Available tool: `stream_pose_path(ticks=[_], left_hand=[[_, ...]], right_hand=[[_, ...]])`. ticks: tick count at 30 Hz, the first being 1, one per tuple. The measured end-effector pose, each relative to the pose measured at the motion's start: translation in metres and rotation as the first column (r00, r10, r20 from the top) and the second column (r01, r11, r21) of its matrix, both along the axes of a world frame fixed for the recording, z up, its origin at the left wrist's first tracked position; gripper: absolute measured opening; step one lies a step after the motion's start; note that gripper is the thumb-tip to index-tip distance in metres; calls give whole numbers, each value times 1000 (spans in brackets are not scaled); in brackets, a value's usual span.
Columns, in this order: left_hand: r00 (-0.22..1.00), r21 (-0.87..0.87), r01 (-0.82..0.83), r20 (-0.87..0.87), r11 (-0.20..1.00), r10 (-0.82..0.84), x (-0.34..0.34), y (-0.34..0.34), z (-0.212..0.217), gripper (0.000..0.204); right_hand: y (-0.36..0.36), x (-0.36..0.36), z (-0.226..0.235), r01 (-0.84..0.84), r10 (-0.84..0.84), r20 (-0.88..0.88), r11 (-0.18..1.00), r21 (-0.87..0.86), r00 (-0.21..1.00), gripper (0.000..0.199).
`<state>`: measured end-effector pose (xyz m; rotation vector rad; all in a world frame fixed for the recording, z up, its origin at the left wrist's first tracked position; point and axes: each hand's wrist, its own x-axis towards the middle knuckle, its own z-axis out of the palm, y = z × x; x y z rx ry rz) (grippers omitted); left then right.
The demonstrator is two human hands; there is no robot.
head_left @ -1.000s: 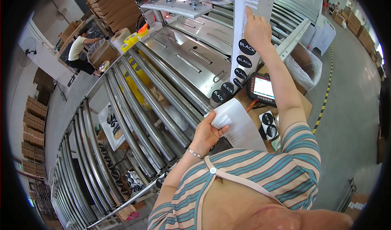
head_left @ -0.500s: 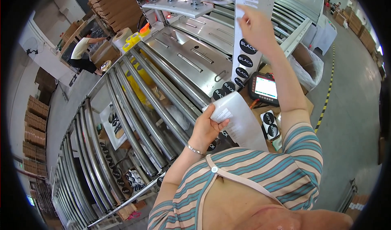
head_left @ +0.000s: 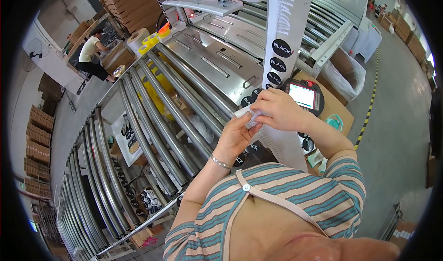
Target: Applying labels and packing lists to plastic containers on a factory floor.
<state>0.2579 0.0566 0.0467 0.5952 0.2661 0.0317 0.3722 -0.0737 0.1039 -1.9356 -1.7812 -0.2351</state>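
My left hand [head_left: 234,140] is closed around the upper end of a white label sheet [head_left: 281,145], thumb on top. The sheet hangs down toward my chest, with rows of small printed labels on it. At the held end my right hand [head_left: 282,111] pinches the same sheet, thumb and fingers close to my left fingertips. Whether a single label is lifted there is hidden by the fingers. Just beyond my hands rises a white machine post [head_left: 282,25] bearing round black stickers and a column of small white labels.
Steel rollers [head_left: 166,113] run along the left, beside a metal plate [head_left: 217,60]. A handheld control panel [head_left: 303,97] lies to the right on cardboard [head_left: 339,108], near a green-and-white item [head_left: 334,121]. Behind it stands a plastic-lined box [head_left: 344,74]. A person [head_left: 91,53] bends over a carton at far left.
My right hand has come down from the white post to the label sheet in my left hand. The person at far left has leaned further over the carton.
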Motion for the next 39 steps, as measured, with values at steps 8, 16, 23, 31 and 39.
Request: stream_pose_path(ticks=[8,16,23,31,39], left_hand=[[987,-80,-120,-122,990,109,-7,4,-4,23],[985,-103,-172,-21,980,171,-9,1,8,25],[984,-102,-172,23,980,175,-8,-3,10,26],[987,22,-152,46,988,151,-6,-4,8,25],[978,-87,-183,90,979,190,-5,-2,17,22]], right_hand=[[-2,-16,-7,149,-164,83,975,167,983,23],[3,-24,-18,239,-271,56,913,330,961,22],[2,-28,-18,264,-283,-7,885,384,959,22],[0,-29,-19,284,-265,-102,880,381,959,19],[0,-24,-10,301,-268,-138,864,403,954,21]])
